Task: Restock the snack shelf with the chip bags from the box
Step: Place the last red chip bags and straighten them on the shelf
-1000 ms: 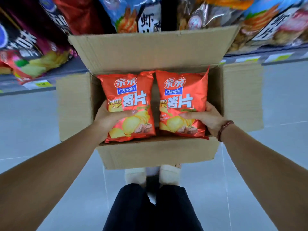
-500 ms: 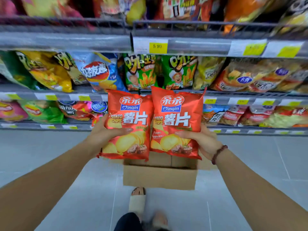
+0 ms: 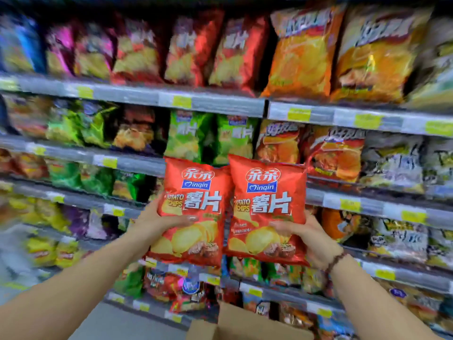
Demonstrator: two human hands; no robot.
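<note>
I hold two identical red potato chip bags side by side in front of the snack shelves. My left hand grips the left chip bag by its lower left edge, thumb across the front. My right hand grips the right chip bag by its lower right edge. Both bags are upright and touch each other at mid-height of the snack shelf. The cardboard box shows only its top flaps at the bottom of the view, below the bags.
Several shelf tiers run across the view, packed with chip bags in red, orange, green, purple and yellow. Grey shelf rails carry yellow price tags. Similar red bags stand on the top tier. Grey floor shows at the lower left.
Both hands have lifted the two red bags out of the box and up in front of the shelves. My view has swung from the box on the floor up to the higher tiers.
</note>
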